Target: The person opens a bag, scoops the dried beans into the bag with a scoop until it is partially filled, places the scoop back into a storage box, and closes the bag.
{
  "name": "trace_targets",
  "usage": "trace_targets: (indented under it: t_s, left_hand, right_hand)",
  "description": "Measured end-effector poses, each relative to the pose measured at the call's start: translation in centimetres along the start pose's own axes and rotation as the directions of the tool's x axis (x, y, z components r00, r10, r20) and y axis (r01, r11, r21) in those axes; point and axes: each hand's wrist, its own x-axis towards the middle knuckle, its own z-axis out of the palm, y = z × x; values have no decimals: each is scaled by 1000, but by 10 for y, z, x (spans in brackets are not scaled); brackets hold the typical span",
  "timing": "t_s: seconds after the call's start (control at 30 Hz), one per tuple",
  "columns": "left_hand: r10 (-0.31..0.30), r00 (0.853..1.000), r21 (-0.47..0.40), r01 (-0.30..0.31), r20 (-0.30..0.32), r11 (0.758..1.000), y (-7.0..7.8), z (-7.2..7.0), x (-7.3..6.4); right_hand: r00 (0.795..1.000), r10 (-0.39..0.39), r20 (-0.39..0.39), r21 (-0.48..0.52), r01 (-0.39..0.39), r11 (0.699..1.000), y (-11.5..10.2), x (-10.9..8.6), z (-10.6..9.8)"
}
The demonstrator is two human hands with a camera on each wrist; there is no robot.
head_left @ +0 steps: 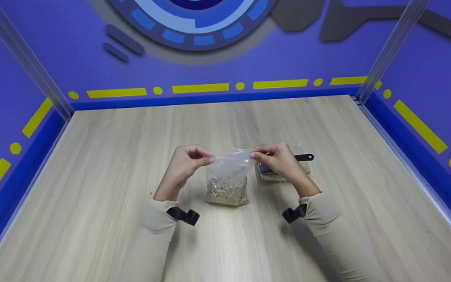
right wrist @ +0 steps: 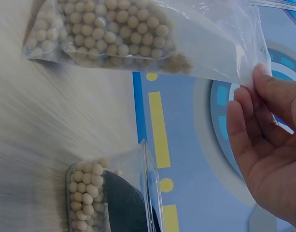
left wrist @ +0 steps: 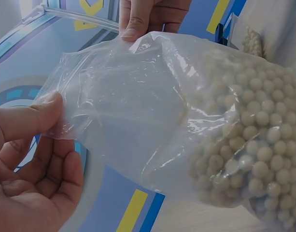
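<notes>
A clear plastic zip bag (head_left: pixel 228 180) stands on the table, its lower part filled with small round beige balls (left wrist: pixel 263 150). My left hand (head_left: pixel 188 164) pinches the bag's top left corner between thumb and forefinger. At the opposite top corner my right hand (head_left: pixel 278 158) does the same, so the upper edge is stretched between them. Partly behind the right hand is a clear box (right wrist: pixel 150 193) with more beige balls (right wrist: pixel 87 193) in it. A black scoop (head_left: pixel 304 157) lies in that box, its handle poking out over the right side.
The wooden table (head_left: pixel 104 164) is enclosed by blue panels (head_left: pixel 194 74) with yellow markings at the back and both sides. Each sleeved wrist wears a black camera mount (head_left: pixel 183 215).
</notes>
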Motion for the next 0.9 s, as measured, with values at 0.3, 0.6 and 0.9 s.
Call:
trace_targets:
  t_s: [0.3,0.6,0.9]
  left_hand:
    - [38,998,67,-35,-48,997,1,2,-1]
    - [19,999,23,-20,43,1000,-6,-3,-1]
    - [55,990,81,-66,131,994,-9,0,-1]
  right_hand:
    - [991,-112,-72,-17,111,994,2,-2,5]
    - [998,-34,45,32,33,999,8,0,2]
    - [994,19,103,67,-26,997,7,2,2]
